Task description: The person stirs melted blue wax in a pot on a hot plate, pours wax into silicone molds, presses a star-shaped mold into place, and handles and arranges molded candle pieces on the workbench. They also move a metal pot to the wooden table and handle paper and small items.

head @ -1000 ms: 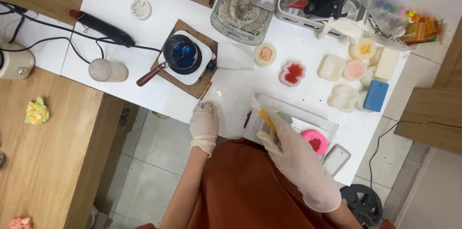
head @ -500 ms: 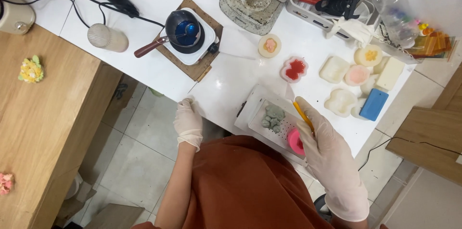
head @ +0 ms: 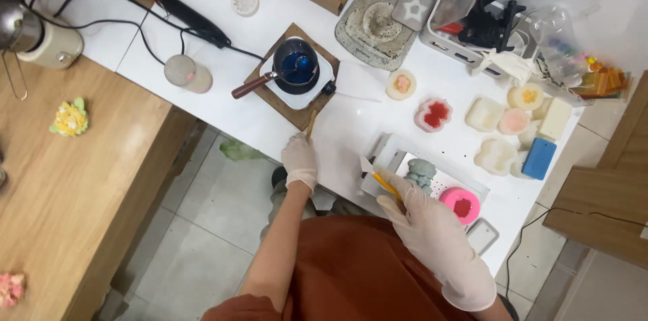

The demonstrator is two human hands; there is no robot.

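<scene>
My gloved left hand (head: 299,160) is at the white table's near edge, closed on a short wooden stick (head: 310,122) that points at the wooden board. On that board a small pot of blue liquid (head: 295,64) with a brown handle sits on a white hotplate (head: 322,83). My gloved right hand (head: 432,233) holds a thin yellow tool (head: 385,184) at the near corner of a white tray (head: 390,153). In the tray lie a grey-green moulded piece (head: 422,171) and a pink round mould (head: 460,203).
Several pale silicone moulds (head: 496,155), a red-filled mould (head: 435,113) and a blue block (head: 540,157) lie at the right. A grey melting machine (head: 378,20), a black corded tool (head: 192,17) and a phone (head: 482,234) are on the table. The wooden table (head: 61,193) on the left holds a yellow flower (head: 69,118).
My left hand left the table edge, came back nearer the board, and now grips a wooden stick. My right hand stays at the tray with the yellow tool. The view shifted.
</scene>
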